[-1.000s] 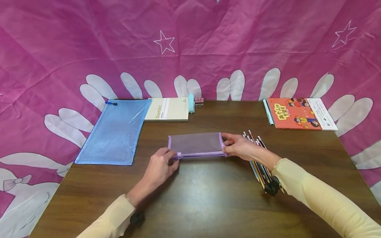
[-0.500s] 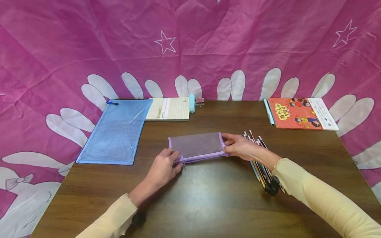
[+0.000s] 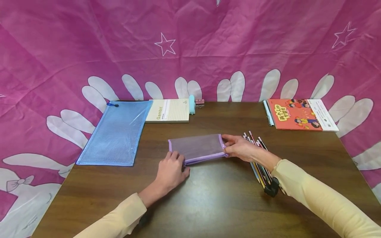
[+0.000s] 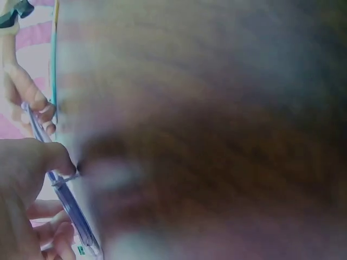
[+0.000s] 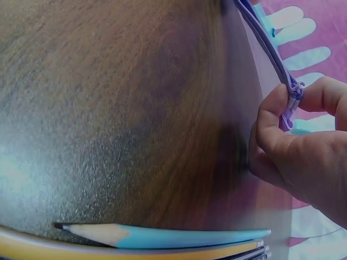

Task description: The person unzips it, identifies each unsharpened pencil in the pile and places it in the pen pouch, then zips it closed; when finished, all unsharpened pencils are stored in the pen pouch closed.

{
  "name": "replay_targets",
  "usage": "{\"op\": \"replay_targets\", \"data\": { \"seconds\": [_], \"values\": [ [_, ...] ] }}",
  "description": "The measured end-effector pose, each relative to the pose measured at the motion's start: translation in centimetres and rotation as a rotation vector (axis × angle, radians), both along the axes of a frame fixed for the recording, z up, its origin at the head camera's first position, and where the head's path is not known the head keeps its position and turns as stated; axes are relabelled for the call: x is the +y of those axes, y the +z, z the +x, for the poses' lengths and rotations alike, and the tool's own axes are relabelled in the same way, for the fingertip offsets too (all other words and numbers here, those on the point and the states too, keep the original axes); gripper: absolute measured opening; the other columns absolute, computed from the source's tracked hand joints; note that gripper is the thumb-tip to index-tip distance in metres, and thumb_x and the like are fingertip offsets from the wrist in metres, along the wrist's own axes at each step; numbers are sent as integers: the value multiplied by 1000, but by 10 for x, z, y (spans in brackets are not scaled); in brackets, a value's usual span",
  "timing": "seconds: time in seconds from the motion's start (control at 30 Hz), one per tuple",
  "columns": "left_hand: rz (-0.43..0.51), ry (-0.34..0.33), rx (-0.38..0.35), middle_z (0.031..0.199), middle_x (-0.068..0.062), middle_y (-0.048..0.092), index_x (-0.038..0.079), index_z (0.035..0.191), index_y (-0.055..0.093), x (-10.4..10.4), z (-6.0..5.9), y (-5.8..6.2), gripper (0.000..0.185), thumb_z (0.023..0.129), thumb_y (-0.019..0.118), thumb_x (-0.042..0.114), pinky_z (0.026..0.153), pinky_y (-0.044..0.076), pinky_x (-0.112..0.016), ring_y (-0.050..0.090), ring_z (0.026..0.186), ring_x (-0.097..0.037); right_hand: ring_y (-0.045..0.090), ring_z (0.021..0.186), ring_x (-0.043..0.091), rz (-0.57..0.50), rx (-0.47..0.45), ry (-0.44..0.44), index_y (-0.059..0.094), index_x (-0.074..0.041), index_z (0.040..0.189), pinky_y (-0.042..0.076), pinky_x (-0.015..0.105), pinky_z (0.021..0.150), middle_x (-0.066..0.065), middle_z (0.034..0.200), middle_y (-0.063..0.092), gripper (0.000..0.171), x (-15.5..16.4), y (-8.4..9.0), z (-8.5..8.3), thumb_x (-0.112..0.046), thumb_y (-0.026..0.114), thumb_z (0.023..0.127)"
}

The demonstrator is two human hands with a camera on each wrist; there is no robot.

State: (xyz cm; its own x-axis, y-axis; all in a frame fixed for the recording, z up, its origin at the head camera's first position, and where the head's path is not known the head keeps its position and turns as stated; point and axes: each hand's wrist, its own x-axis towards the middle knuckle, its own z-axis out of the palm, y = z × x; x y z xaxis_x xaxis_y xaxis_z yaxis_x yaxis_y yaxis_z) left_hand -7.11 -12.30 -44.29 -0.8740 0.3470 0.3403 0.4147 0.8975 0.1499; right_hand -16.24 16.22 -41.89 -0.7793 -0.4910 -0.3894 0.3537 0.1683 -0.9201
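Two hands work on a purple mesh pouch lying near the middle of a dark wooden table. Reaching in from the lower left with its forearm slanted across the tabletop, the left hand curls its fingers over the pouch's near left corner, thumb and finger pinching the zipper pull there. From the other side, the right hand pinches the pouch's right end between thumb and fingers, its wrist lying over a bundle of pencils. Both sleeves are pale yellow. At the table's left edge lies a blue mesh pouch, with a notepad beside it and a red book at the far right. Behind the table hangs a pink cloth with white stars.
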Motion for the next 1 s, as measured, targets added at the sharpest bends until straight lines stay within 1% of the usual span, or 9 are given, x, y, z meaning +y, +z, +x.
{"op": "replay_targets", "data": {
  "seconds": [0.13, 0.23, 0.43, 0.57, 0.67, 0.73, 0.8, 0.9, 1.0],
  "values": [
    [1, 4, -26, 90, -12, 63, 5, 88, 69, -1, 2, 0, 23, 76, 80, 21, 56, 54, -45, 59, 80, -28, 55, 88, 22, 0, 0, 2, 10, 10, 155, 51, 32, 76, 27, 115, 45, 81, 0, -1, 0, 12, 52, 87],
    [15, -15, -18, 89, -12, 64, 5, 89, 70, -3, 3, 0, 19, 76, 78, 15, 55, 54, -44, 60, 78, -28, 54, 88, 22, 6, -3, -3, 10, 10, 155, 51, 31, 75, 27, 115, 45, 81, 0, -1, 0, 12, 52, 86],
    [9, -124, -7, 88, -9, 63, 6, 100, 71, -6, 4, 1, 22, 79, 78, 9, 58, 56, -40, 60, 79, -24, 52, 88, 23, 11, 2, -30, 11, 11, 154, 51, 31, 74, 28, 115, 43, 83, 1, -2, 0, 12, 53, 83],
    [56, -179, -8, 87, -8, 61, 6, 105, 72, -9, 4, 0, 26, 80, 79, 7, 59, 56, -36, 58, 76, -21, 51, 89, 23, 15, -4, -32, 10, 11, 154, 51, 31, 75, 27, 115, 42, 83, 1, -2, -1, 12, 53, 83],
    [118, -218, -29, 85, -5, 61, 7, 107, 73, -11, 2, -1, 27, 81, 79, 5, 59, 54, -31, 56, 70, -16, 50, 89, 23, 19, -9, -37, 10, 11, 155, 51, 31, 75, 25, 114, 41, 83, 1, -3, -1, 11, 53, 84],
    [196, -231, -69, 84, -3, 63, 7, 104, 75, -13, 0, -1, 22, 82, 78, 4, 60, 53, -30, 57, 69, -14, 50, 89, 23, 21, -13, -40, 9, 11, 155, 51, 31, 75, 25, 114, 41, 83, 2, -3, -1, 11, 53, 84],
    [298, -220, -128, 83, -1, 66, 6, 97, 76, -15, -2, 0, 14, 83, 76, 2, 61, 52, -28, 58, 68, -11, 51, 89, 23, 27, -17, -43, 9, 11, 155, 51, 32, 76, 25, 113, 41, 83, 3, -3, 0, 11, 53, 85],
    [461, -147, -264, 79, 1, 69, 5, 89, 77, -19, -5, 4, 6, 86, 74, 2, 60, 51, -26, 59, 66, -7, 51, 88, 23, 33, -23, -48, 8, 11, 155, 51, 31, 75, 25, 113, 42, 83, 4, -3, 0, 11, 53, 85],
    [574, -38, -449, 73, 2, 68, 6, 87, 77, -23, -7, 11, 5, 88, 73, 4, 54, 48, -25, 56, 58, -8, 51, 87, 23, 33, -23, -55, 9, 11, 155, 51, 30, 74, 25, 112, 42, 83, 4, -4, -1, 12, 53, 85]
  ]
}}
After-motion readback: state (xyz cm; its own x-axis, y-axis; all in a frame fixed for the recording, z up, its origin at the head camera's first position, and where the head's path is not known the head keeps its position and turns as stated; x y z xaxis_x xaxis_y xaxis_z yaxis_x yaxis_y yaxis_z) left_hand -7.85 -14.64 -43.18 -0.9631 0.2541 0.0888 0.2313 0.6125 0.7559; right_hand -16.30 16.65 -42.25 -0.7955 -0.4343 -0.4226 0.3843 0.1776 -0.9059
